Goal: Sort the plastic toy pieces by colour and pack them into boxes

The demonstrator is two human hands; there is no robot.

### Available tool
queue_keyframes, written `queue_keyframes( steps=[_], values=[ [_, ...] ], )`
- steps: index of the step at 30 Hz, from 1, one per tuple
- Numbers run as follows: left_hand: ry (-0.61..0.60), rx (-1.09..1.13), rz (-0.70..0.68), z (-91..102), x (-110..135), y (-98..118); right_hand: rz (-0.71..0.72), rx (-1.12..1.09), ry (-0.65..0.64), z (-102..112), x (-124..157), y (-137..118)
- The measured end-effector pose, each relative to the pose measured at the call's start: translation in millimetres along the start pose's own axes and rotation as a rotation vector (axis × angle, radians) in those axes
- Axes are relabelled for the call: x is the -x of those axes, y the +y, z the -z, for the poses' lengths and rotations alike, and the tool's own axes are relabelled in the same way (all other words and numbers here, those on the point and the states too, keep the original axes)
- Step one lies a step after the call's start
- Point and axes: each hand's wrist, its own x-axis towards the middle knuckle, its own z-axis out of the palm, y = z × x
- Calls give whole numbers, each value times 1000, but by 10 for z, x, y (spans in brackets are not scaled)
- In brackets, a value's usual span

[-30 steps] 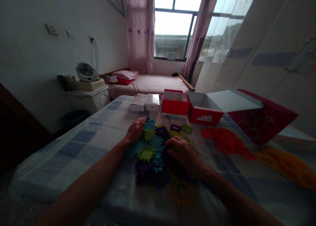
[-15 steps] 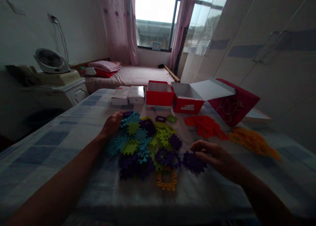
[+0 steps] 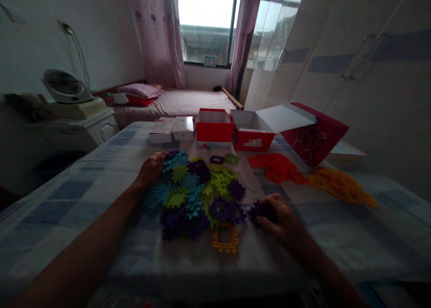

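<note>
My right hand (image 3: 279, 218) is closed on a dark purple toothed building tile (image 3: 262, 213), thumb low and fingers over its far side. The tile is at the right of a mixed heap of interlocking plastic tiles. My left hand (image 3: 153, 168) lies against the heap's far left edge, beside blue tiles (image 3: 175, 161) and a purple tile (image 3: 173, 154); its fingertips are partly hidden there. Green tiles (image 3: 175, 198) and purple tiles (image 3: 180, 222) overlap in the heap. A yellow-orange square frame (image 3: 225, 238) lies at its near edge.
Red-orange tiles (image 3: 278, 167) and orange tiles (image 3: 340, 186) form separate piles on the right. Behind stand an open red box (image 3: 214, 130), a second red box (image 3: 254, 140) with a raised lid, and small white boxes (image 3: 183, 128). A checked cloth (image 3: 97, 182) covers the table.
My right hand has closed further over the purple tile, which now shows less between the fingers. My left hand stays at the heap's edge. The camera view has shifted slightly.
</note>
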Motion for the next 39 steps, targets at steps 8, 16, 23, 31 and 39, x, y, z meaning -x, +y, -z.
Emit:
queue_keyframes(
  steps=[8, 16, 23, 31, 39],
  values=[
    [-19, -13, -13, 28, 10, 17, 220, 164, 237, -55, -82, -225],
    [-94, -36, 47, 75, 1, 57, 334, -7, -58, -451, 470, -498],
    [-112, -57, 33, 70, -18, 10, 108, -457, -143, -309, 387, -526],
    [-111, -61, 55, 94, 2, 86, -121, -661, -59, 172, 311, -163],
    [-107, -54, 57, 66, -32, 13, -123, 503, 449, 828, -47, 928]
  ],
)
